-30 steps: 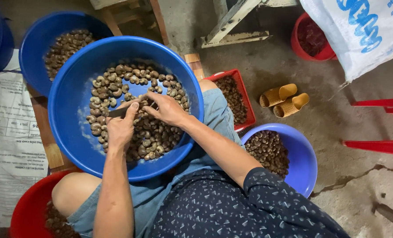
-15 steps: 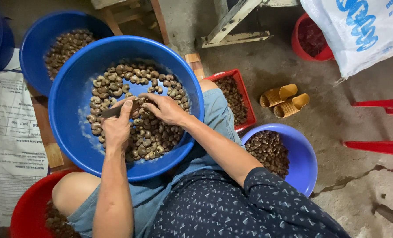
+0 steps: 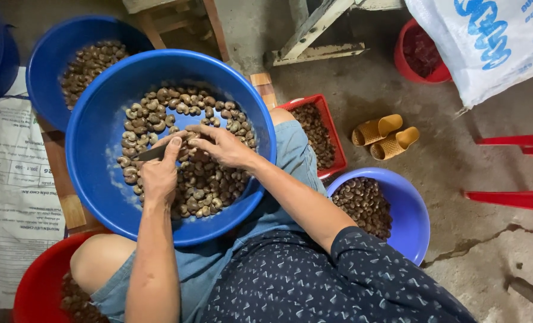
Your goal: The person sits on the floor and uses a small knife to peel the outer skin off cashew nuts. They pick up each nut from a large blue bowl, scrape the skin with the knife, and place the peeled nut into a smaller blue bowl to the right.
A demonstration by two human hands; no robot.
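A large blue basin [image 3: 93, 179] rests on my lap, holding several brown cashew nuts [image 3: 206, 185] in a loose layer. My left hand [image 3: 159, 176] is over the nuts and grips a small dark-bladed knife [image 3: 148, 154], thumb stretched along it. My right hand [image 3: 224, 146] reaches in from the right, its fingertips meeting the left thumb and pinching a single nut [image 3: 190, 143] at the knife. Both hands touch over the middle of the basin.
A second blue basin of nuts [image 3: 45, 66] stands behind. A red tray [image 3: 332, 137] and a blue bowl [image 3: 410, 209] with nuts are at my right, a red bowl [image 3: 39, 281] at my left. Yellow sandals [image 3: 386, 134], a red chair [image 3: 517, 173] and a white sack [image 3: 487, 42] are on the concrete floor.
Both hands stay over the same spot in the basin. The left thumb and right fingers have drawn a little closer together around the nut.
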